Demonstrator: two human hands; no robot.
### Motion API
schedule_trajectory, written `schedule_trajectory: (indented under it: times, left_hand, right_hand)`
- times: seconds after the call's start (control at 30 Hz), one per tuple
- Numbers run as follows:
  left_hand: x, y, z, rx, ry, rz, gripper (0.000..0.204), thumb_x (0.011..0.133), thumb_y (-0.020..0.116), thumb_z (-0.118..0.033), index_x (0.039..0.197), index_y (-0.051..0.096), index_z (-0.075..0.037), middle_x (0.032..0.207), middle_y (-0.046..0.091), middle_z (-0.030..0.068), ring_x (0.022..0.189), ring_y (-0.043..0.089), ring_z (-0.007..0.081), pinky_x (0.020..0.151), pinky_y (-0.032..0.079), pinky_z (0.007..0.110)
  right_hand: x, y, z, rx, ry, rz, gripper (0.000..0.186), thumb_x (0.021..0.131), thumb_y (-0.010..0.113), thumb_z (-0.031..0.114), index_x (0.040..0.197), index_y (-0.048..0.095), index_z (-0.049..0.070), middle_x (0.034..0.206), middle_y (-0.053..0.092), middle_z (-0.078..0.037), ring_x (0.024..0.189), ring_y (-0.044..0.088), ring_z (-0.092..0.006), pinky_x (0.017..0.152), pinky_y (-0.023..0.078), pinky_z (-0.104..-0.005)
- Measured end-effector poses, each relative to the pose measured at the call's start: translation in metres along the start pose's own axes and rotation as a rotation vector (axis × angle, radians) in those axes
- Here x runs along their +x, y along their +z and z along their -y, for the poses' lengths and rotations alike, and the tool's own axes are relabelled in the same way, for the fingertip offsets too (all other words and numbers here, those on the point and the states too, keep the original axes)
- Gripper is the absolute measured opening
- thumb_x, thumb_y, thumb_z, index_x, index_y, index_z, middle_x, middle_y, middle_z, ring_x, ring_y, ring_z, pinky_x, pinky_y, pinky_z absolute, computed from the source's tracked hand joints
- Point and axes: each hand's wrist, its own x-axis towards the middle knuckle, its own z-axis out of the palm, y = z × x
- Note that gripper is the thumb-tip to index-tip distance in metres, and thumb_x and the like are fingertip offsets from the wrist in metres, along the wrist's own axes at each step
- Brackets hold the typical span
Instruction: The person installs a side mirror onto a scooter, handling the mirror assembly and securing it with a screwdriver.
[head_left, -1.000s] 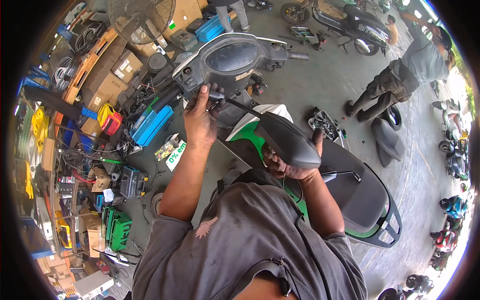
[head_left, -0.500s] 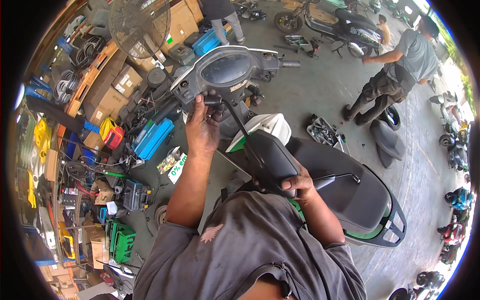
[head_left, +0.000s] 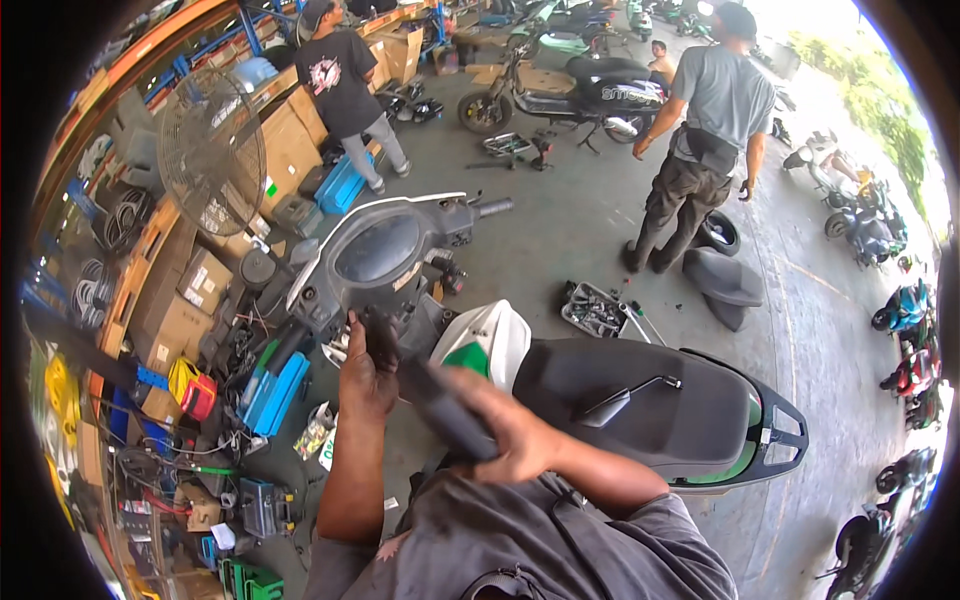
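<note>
Below the scooter's dark handlebar cover (head_left: 375,255), my left hand (head_left: 368,375) is closed around the dark stem end of a black side mirror (head_left: 440,410); the stem is largely hidden by the fingers. My right hand (head_left: 505,430), blurred by motion, grips the mirror housing from its right side. A white and green body panel (head_left: 480,335) sits behind my hands. Another mirror (head_left: 610,405) lies on the black seat (head_left: 690,400) to the right.
A standing fan (head_left: 210,150), boxes (head_left: 205,275) and blue toolboxes (head_left: 280,390) crowd the left. A co-worker in grey (head_left: 710,120) and one in black (head_left: 335,90) stand ahead. A tool tray (head_left: 595,310), loose seat (head_left: 722,285) and parked scooters (head_left: 905,320) are right and beyond.
The view has tilted up, showing more of both co-workers. My right hand and the mirror housing have moved left, closer to my left hand, and the housing is turned more steeply.
</note>
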Motion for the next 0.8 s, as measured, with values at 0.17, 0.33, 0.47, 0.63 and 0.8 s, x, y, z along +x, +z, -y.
schedule_trajectory:
  times: [0.17, 0.33, 0.47, 0.63, 0.8]
  left_hand:
    - [-0.004, 0.019, -0.042, 0.068, -0.238, 0.005, 0.027, 0.099, 0.059, -0.026, 0.11, 0.058, -0.001, 0.101, 0.068, 0.0098, 0.085, 0.069, 0.0174, 0.069, 0.061, 0.026]
    - [-0.007, 0.023, -0.052, -0.181, -0.293, 0.113, 0.015, 0.099, 0.056, -0.015, 0.095, 0.051, 0.0, 0.084, 0.057, 0.0046, 0.059, 0.052, 0.0043, 0.043, 0.048, 0.017]
    - [-0.019, 0.046, -0.042, 0.117, 0.017, 0.044, 0.013, 0.099, 0.054, -0.011, 0.091, 0.048, -0.003, 0.083, 0.053, 0.0042, 0.057, 0.047, 0.002, 0.039, 0.041, 0.013]
    - [-0.025, 0.044, -0.049, 0.226, -0.111, 0.075, 0.033, 0.099, 0.055, -0.031, 0.115, 0.055, -0.002, 0.099, 0.064, 0.0062, 0.069, 0.059, 0.0115, 0.052, 0.05, 0.023]
    - [-0.074, 0.044, -0.054, 0.925, 0.058, 0.376, 0.047, 0.098, 0.055, -0.033, 0.13, 0.051, 0.001, 0.109, 0.067, 0.0108, 0.088, 0.068, 0.0201, 0.076, 0.054, 0.036]
  right_hand:
    - [-0.001, 0.028, -0.003, -0.259, 0.13, 0.113, 0.107, 0.064, 0.078, 0.014, 0.154, 0.022, 0.011, 0.143, 0.036, -0.031, 0.129, 0.042, -0.0489, 0.106, 0.041, -0.048]
    - [-0.004, 0.04, 0.005, -0.272, 0.155, 0.139, 0.101, 0.066, 0.074, 0.016, 0.153, 0.024, 0.009, 0.141, 0.038, -0.031, 0.127, 0.044, -0.0493, 0.105, 0.042, -0.0485]
    - [-0.009, 0.045, 0.004, -0.122, 0.264, 0.148, 0.102, 0.066, 0.071, 0.015, 0.154, 0.02, 0.009, 0.133, 0.042, -0.03, 0.117, 0.052, -0.0465, 0.096, 0.047, -0.0475]
    - [-0.001, 0.057, 0.011, -0.192, 0.282, 0.051, 0.101, 0.071, 0.075, 0.021, 0.153, 0.018, 0.007, 0.131, 0.041, -0.027, 0.118, 0.049, -0.0457, 0.096, 0.047, -0.0474]
    - [0.009, 0.08, 0.003, -0.143, 0.276, -0.074, 0.1, 0.076, 0.078, 0.027, 0.153, 0.018, 0.005, 0.134, 0.039, -0.027, 0.124, 0.045, -0.0447, 0.102, 0.043, -0.0459]
